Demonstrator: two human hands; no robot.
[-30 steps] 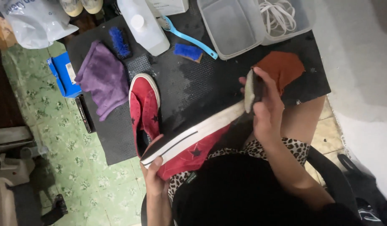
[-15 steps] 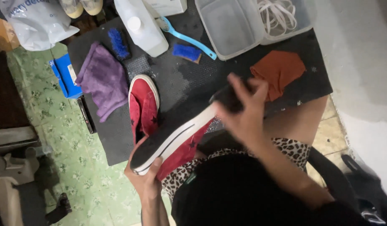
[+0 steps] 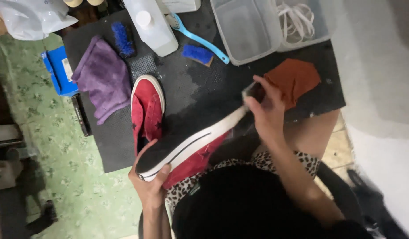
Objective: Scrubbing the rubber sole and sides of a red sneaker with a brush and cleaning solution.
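- Gripping heel end of red sneaker (image 3: 186,155), sole up over lap: left hand (image 3: 150,186).
- Closing around a small brush, moved back to toe end since a moment ago: right hand (image 3: 267,110), scrubbing underway.
- Lying close by: second red sneaker (image 3: 147,110), purple cloth (image 3: 100,79), rust cloth (image 3: 295,79), blue-handled brush (image 3: 200,37), plastic tub (image 3: 253,26).

Dark mat-covered surface (image 3: 191,88), frame centre. On it: purple cloth (image 3: 102,79) left, red shoe (image 3: 147,110), rust cloth (image 3: 295,79) right. Clear tub (image 3: 253,28) at top.
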